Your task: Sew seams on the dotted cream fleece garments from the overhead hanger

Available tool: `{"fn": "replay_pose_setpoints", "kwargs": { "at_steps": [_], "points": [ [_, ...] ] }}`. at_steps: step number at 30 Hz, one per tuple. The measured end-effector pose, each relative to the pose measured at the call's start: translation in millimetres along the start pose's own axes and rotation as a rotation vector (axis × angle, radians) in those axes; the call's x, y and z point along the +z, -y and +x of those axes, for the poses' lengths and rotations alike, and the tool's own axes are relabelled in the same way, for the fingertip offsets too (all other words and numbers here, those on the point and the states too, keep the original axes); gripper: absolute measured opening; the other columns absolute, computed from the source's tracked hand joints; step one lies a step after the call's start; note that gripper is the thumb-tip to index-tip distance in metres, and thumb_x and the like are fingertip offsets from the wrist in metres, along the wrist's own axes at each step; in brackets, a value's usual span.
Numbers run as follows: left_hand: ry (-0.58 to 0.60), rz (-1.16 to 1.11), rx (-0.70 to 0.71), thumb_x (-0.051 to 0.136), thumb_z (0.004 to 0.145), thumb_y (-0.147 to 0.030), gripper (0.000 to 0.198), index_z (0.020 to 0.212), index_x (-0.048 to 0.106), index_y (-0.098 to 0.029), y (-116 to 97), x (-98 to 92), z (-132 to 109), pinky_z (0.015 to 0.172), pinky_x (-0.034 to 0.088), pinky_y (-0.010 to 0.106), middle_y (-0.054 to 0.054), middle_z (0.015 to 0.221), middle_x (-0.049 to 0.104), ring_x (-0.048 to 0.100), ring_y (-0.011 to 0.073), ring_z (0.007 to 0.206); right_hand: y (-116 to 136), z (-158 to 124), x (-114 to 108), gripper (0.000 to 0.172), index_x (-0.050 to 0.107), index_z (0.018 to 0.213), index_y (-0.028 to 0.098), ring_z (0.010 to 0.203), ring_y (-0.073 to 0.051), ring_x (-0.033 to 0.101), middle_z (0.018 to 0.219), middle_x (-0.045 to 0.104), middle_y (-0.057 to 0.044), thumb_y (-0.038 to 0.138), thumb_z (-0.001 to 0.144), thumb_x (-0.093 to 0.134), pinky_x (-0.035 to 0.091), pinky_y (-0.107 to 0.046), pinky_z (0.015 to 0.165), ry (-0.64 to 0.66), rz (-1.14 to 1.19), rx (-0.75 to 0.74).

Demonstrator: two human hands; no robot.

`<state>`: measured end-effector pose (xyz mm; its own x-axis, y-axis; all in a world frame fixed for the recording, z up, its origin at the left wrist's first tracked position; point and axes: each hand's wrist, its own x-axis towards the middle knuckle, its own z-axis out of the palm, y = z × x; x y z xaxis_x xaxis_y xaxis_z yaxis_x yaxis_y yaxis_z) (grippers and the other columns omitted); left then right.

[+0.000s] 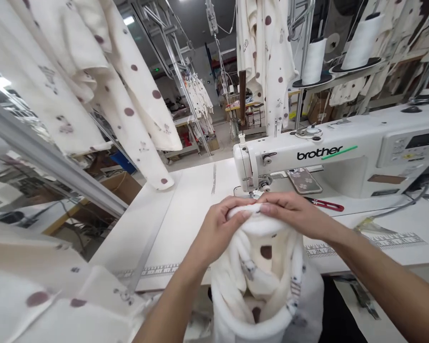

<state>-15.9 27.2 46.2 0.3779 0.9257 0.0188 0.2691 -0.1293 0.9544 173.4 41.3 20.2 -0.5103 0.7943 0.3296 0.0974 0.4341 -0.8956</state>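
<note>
A white fleecy garment [264,314] with brown dots hangs over the table's front edge, its opening facing up toward me. My left hand [229,221] pinches the upper edge of this opening between thumb and fingers. Close beside it, my right hand [286,212] grips the same edge, thumb on top. The pinched edge lies just in front of the needle area of a white sewing machine [329,152]. My fingertips behind the fabric are partly hidden.
Red thread snips [325,205] and a phone-like flowered item [305,181] lie by the machine. A ruler strip [396,240] runs along the table [193,209]. Dotted fabric pieces [128,95] hang at the left; thread cones [314,62] stand at the upper right.
</note>
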Motion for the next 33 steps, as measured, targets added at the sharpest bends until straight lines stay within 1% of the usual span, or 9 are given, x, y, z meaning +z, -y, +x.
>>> {"fn": "replay_pose_setpoints", "kwargs": {
  "at_steps": [2, 5, 9, 12, 15, 18, 22, 26, 33],
  "points": [
    [-0.02, 0.036, -0.025, 0.058, 0.077, -0.032, 0.021, 0.088, 0.061, -0.015, 18, -1.6, 12, 0.071, 0.042, 0.023, 0.006, 0.095, 0.059, 0.054, 0.0167, 0.087, -22, 1, 9, 0.026, 0.057, 0.079, 0.017, 0.068, -0.013, 0.051, 0.075, 0.057, 0.0, 0.035, 0.089, 0.041, 0.037, -0.021, 0.061, -0.058, -0.067, 0.018],
    [0.03, -0.049, -0.068, 0.058, 0.076, -0.034, 0.02, 0.082, 0.056, -0.015, 46, -0.8, 28, 0.068, 0.041, 0.021, 0.002, 0.087, 0.058, 0.052, 0.0127, 0.078, -53, -1, 26, 0.022, 0.057, 0.083, 0.019, 0.068, -0.014, 0.052, 0.075, 0.059, 0.0, 0.034, 0.088, 0.041, 0.036, -0.023, 0.062, -0.177, -0.183, 0.087],
    [0.047, -0.118, -0.144, 0.064, 0.069, -0.037, 0.027, 0.076, 0.051, -0.014, 74, -3.2, 52, 0.058, 0.037, 0.02, -0.002, 0.069, 0.052, 0.048, 0.0088, 0.061, -80, 6, 31, 0.02, 0.057, 0.081, 0.02, 0.066, -0.015, 0.053, 0.076, 0.062, 0.001, 0.038, 0.082, 0.048, 0.036, -0.022, 0.056, -0.309, -0.206, 0.28],
    [0.047, -0.083, -0.202, 0.064, 0.067, -0.037, 0.028, 0.075, 0.051, -0.014, 95, -7.1, 72, 0.056, 0.036, 0.021, -0.001, 0.067, 0.054, 0.049, 0.0104, 0.06, -96, 19, 26, 0.024, 0.056, 0.076, 0.019, 0.067, -0.015, 0.054, 0.075, 0.062, 0.001, 0.041, 0.08, 0.048, 0.038, -0.022, 0.057, -0.288, -0.309, 0.427],
    [0.116, 0.03, -0.235, 0.057, 0.072, -0.034, 0.021, 0.077, 0.054, -0.014, 110, -9.9, 89, 0.059, 0.038, 0.023, 0.001, 0.071, 0.057, 0.052, 0.013, 0.064, -109, 35, 19, 0.022, 0.054, 0.066, 0.019, 0.064, -0.016, 0.054, 0.066, 0.06, 0.001, 0.037, 0.077, 0.049, 0.036, -0.022, 0.056, -0.209, -0.432, 0.556],
    [0.136, 0.296, -0.186, 0.048, 0.076, -0.027, 0.015, 0.079, 0.058, -0.016, 114, -10.2, 101, 0.065, 0.039, 0.025, 0.002, 0.078, 0.06, 0.054, 0.0156, 0.073, -120, 51, 14, 0.016, 0.056, 0.066, 0.019, 0.066, -0.018, 0.055, 0.063, 0.059, -0.001, 0.033, 0.073, 0.051, 0.035, -0.023, 0.055, -0.201, -0.519, 0.676],
    [0.081, 0.584, -0.153, 0.046, 0.074, -0.023, 0.014, 0.078, 0.058, -0.018, 113, -8.7, 115, 0.066, 0.037, 0.026, 0.002, 0.082, 0.061, 0.054, 0.0171, 0.075, -131, 63, 11, 0.016, 0.059, 0.078, 0.019, 0.077, -0.021, 0.056, 0.078, 0.062, -0.006, 0.033, 0.071, 0.054, 0.036, -0.024, 0.058, -0.203, -0.624, 0.775],
    [0.074, 0.595, -0.218, 0.049, 0.072, -0.026, 0.014, 0.069, 0.06, -0.017, 115, -9.5, 125, 0.061, 0.036, 0.025, 0.0, 0.069, 0.061, 0.054, 0.0153, 0.067, -132, 65, 10, 0.018, 0.058, 0.079, 0.019, 0.075, -0.021, 0.057, 0.081, 0.062, -0.007, 0.033, 0.071, 0.054, 0.036, -0.024, 0.055, -0.195, -0.668, 0.8],
    [0.053, 0.521, -0.248, 0.048, 0.069, -0.02, 0.013, 0.066, 0.06, -0.018, 117, -8.4, 128, 0.056, 0.032, 0.024, 0.0, 0.064, 0.058, 0.051, 0.0149, 0.063, -123, 64, 8, 0.013, 0.055, 0.068, 0.02, 0.059, -0.017, 0.053, 0.064, 0.056, -0.003, 0.029, 0.074, 0.048, 0.034, -0.023, 0.047, -0.197, -0.664, 0.816]
  ]
}}
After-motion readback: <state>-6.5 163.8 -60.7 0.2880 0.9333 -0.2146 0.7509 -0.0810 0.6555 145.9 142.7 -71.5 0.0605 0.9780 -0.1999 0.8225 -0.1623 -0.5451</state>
